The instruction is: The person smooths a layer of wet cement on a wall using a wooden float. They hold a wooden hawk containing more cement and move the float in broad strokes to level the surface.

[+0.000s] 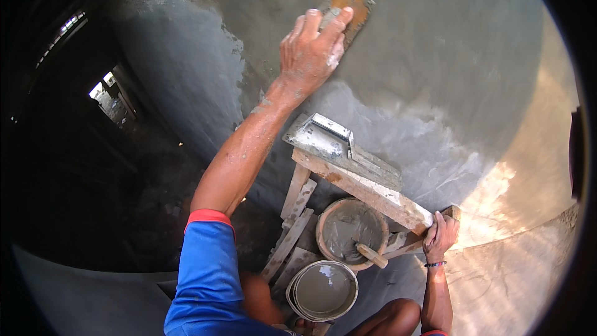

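Note:
High on the wet grey plaster wall [435,43], my left hand [311,50] grips a flat rectangular trowel [356,7] smeared with cement and rust-orange in patches. Its blade lies close against the plaster, and my fingers hide part of it. Lower right, my right hand [441,234], with a dark band at the wrist, is closed around the end of a wooden plank [373,190], the top of a stand. On that plank rests a metal finishing trowel [342,149] with a raised handle, coated in pale cement.
Under the plank stands a round tub [321,236] of grey cement, a wooden-handled tool [372,255] leaning in it. Nearer is a white bucket [353,283] with greyish liquid. Wooden slats [287,244] stand left of them. My knees are close below; a dark room opens at left.

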`<control>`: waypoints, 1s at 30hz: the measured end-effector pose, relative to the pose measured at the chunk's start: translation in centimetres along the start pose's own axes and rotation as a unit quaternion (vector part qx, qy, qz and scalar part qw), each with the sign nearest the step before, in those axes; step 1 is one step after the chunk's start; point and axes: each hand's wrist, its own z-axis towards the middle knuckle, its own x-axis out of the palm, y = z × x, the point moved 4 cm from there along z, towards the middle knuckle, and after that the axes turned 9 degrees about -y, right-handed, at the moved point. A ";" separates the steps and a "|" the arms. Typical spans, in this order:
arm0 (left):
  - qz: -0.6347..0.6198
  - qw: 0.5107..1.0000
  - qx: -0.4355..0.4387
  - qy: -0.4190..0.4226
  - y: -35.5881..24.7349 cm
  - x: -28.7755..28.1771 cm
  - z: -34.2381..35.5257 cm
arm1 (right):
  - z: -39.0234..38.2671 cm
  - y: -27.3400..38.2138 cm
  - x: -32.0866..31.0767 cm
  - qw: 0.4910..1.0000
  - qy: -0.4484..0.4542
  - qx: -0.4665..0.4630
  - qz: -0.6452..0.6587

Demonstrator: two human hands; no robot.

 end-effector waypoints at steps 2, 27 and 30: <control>-0.003 0.998 0.054 0.010 -0.7 0.8 -1.1 | 0.0 0.0 -0.2 1.000 -0.001 0.000 -0.006; 0.066 0.989 -0.077 0.108 10.0 -2.9 -9.9 | 0.6 0.2 -0.1 1.000 -0.013 -0.019 0.013; 0.011 0.994 -0.085 0.074 3.4 -1.1 -2.3 | 0.4 0.1 -0.6 1.000 -0.011 -0.011 0.005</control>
